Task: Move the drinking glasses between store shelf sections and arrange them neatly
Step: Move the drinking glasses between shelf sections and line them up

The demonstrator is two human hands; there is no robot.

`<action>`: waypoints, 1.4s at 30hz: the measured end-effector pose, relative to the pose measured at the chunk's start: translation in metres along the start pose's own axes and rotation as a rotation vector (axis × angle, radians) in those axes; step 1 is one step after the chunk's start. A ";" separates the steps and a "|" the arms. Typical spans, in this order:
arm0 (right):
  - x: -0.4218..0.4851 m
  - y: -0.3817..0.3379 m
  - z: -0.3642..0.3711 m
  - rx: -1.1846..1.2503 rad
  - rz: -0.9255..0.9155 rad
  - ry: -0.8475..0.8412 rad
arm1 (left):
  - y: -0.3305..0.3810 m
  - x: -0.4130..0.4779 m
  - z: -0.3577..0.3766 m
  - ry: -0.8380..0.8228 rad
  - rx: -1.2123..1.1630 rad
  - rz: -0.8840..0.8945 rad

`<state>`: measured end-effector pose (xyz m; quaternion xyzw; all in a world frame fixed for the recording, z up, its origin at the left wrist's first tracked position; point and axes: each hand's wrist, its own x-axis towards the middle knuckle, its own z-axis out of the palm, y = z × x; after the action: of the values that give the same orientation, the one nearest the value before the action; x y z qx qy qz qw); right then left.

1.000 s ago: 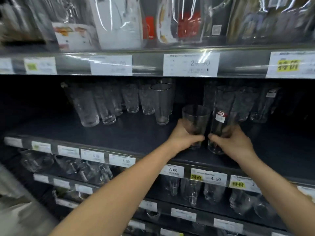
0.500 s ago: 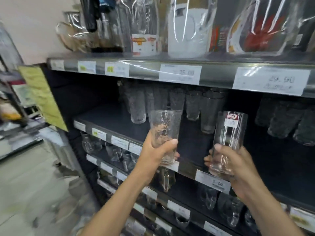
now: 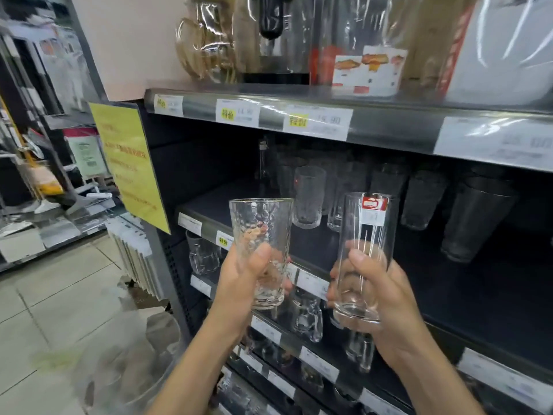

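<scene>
Gripping textured glass (image 3: 259, 226), red-stickered glass (image 3: 367, 232)

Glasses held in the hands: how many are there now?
2. A dimpled glass is in the left hand; a tall smooth glass with a red sticker is in the right hand. Other glasses stand on the shelf behind, not counted.

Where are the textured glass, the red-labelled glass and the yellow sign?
textured glass (image 3: 260, 223), head view, on its dimpled upper wall.
red-labelled glass (image 3: 368, 236), head view, on its clear wall below the label.
yellow sign (image 3: 127, 163), head view, on its middle.
</scene>
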<state>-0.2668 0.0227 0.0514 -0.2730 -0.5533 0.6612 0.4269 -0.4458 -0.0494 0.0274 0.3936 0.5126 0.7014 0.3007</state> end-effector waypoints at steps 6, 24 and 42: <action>0.043 0.034 0.072 -0.021 -0.007 0.115 | -0.011 0.062 -0.073 -0.132 0.016 -0.038; 0.101 0.061 0.132 -0.162 -0.065 0.556 | -0.040 0.207 -0.137 -0.358 0.047 -0.092; 0.111 0.066 0.090 -0.423 -0.066 0.705 | -0.057 0.279 -0.132 -0.400 0.184 -0.126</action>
<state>-0.4124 0.0724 0.0216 -0.5465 -0.5054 0.3848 0.5457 -0.6999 0.1342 0.0188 0.5180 0.5280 0.5395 0.4024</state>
